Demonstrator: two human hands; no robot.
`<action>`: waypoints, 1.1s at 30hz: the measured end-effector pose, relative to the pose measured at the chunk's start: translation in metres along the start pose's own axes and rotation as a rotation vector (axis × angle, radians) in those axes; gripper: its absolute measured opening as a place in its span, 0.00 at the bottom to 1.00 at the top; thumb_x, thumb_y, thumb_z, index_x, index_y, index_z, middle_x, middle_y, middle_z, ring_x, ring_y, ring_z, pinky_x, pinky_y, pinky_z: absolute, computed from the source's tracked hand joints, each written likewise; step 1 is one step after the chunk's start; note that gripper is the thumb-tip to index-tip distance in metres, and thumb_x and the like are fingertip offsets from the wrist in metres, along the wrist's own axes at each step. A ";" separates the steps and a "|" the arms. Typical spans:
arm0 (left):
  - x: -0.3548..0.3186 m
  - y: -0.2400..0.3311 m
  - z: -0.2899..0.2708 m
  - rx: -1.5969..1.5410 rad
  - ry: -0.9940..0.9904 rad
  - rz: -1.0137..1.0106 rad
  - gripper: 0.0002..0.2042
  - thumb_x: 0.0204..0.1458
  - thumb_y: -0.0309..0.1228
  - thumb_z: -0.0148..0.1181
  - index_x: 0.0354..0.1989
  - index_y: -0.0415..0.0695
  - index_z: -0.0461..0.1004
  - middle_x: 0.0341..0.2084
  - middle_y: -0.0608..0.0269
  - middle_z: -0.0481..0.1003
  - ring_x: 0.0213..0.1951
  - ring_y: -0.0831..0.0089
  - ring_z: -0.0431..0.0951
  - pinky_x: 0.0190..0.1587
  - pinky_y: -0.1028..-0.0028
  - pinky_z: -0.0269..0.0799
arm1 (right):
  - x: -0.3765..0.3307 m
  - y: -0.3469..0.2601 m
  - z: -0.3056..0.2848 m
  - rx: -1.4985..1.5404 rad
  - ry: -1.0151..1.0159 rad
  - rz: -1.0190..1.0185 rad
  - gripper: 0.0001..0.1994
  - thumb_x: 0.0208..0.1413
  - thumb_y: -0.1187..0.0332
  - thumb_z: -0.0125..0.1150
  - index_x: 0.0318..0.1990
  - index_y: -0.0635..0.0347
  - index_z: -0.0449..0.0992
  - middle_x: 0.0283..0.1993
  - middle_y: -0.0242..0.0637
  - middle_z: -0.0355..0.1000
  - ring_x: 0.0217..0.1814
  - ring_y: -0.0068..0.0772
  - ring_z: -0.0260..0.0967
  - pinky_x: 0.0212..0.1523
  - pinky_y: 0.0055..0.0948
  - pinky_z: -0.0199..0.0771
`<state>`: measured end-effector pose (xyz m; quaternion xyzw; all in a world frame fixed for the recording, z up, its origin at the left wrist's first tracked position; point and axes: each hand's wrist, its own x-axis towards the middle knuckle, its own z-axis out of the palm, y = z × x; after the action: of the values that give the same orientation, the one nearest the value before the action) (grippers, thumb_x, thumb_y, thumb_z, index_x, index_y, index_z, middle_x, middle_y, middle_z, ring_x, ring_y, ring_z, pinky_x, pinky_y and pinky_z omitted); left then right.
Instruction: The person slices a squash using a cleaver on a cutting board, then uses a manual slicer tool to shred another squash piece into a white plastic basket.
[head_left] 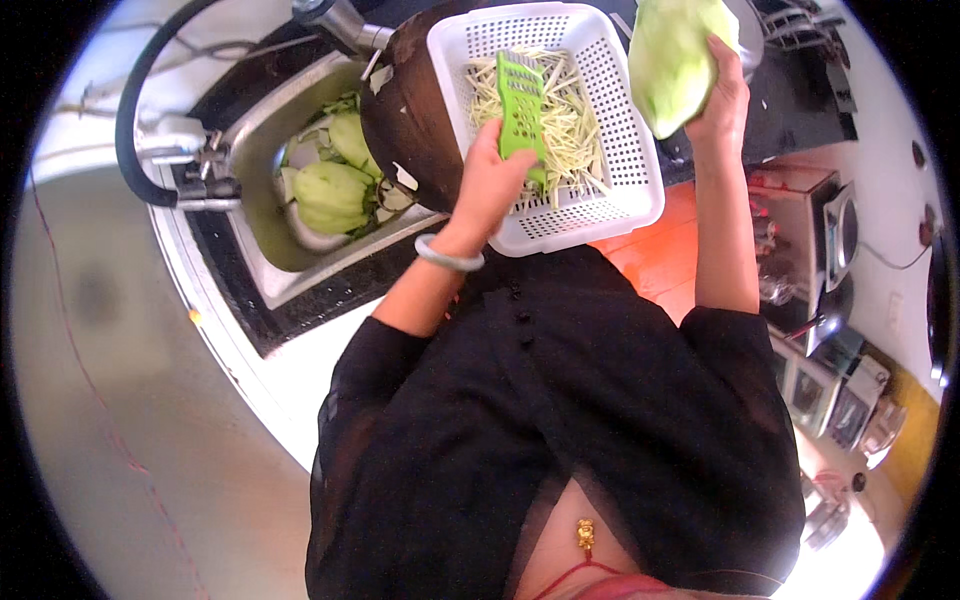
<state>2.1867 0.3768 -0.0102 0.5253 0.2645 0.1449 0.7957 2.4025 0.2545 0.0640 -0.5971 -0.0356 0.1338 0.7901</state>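
Note:
My left hand (492,180) is closed round the lower end of a bright green hand grater (521,110). The grater is held over a white perforated plastic basket (640,185), and pale green-white shreds (578,135) lie heaped inside. To the right of the basket, my right hand (722,112) grips a large peeled pale green fruit (662,70), which looks like a green papaya. Its lower end tapers to a blunt tip, and its top runs out of view. Grater and fruit are apart.
Left of the basket is a dark round wooden board (405,115) with a cleaver-like metal tool (345,25) at its far edge. A metal sink (270,215) holds several pale green pieces (335,198) and peelings. A black-hosed faucet (205,190) stands beside it.

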 end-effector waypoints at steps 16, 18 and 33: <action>0.087 0.010 0.005 1.470 -0.650 0.733 0.08 0.39 0.27 0.62 0.31 0.45 0.79 0.21 0.63 0.75 0.31 0.67 0.74 0.43 0.63 0.62 | -0.194 0.049 -0.184 0.480 0.632 0.233 0.23 0.54 0.56 0.51 0.51 0.63 0.69 0.47 0.42 0.71 0.47 0.38 0.71 0.48 0.35 0.72; 0.098 0.015 0.002 1.193 -0.584 0.354 0.09 0.43 0.24 0.61 0.35 0.42 0.78 0.24 0.62 0.77 0.29 0.71 0.76 0.37 0.66 0.67 | -0.210 0.057 -0.187 0.476 0.713 0.235 0.22 0.54 0.56 0.50 0.50 0.64 0.70 0.45 0.42 0.72 0.44 0.38 0.72 0.46 0.35 0.73; 0.092 0.052 0.024 0.243 -0.470 -0.244 0.13 0.49 0.18 0.58 0.44 0.33 0.73 0.32 0.61 0.76 0.32 0.75 0.76 0.36 0.79 0.71 | -0.234 0.061 -0.167 0.585 0.612 0.209 0.23 0.53 0.57 0.53 0.50 0.66 0.68 0.43 0.43 0.72 0.41 0.37 0.72 0.42 0.35 0.75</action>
<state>2.2780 0.4267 0.0195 0.6003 0.1496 -0.1103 0.7778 2.2030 0.0541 -0.0175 -0.3605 0.3002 0.0345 0.8824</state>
